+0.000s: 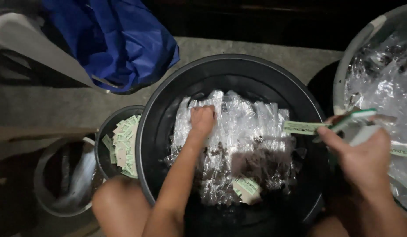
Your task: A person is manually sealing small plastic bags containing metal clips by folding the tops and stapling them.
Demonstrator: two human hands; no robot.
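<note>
A big black round tub (159, 105) sits in front of me, holding a heap of clear plastic packets (243, 131) with dark bits inside. My left hand (201, 119) reaches into the tub, fingers closed on the top packets. My right hand (359, 151) hovers over the tub's right rim, gripping a green and white stapler (355, 117) with a pale green paper label (301, 127) sticking out to the left. Another green label (247, 186) lies on the packets near the front.
A small black bowl (104, 131) full of green paper labels (122, 145) stands left of the tub, beside a grey bucket (45, 193). A blue plastic bag (120, 41) lies at the back left. A pale basin (344, 74) with more clear packets is at the right. My knee (120, 206) is low left.
</note>
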